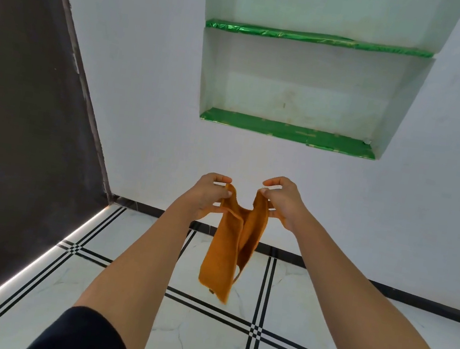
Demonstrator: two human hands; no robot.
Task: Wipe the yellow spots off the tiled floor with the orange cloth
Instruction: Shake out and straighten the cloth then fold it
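Head view: the left hand (210,196) and right hand (281,201) each pinch a top corner of the orange cloth (229,246), which hangs limp between and below them, above the tiled floor (197,343). It looks light, soft and floppy; corners grip well. Yellow spots possibly out of sight.
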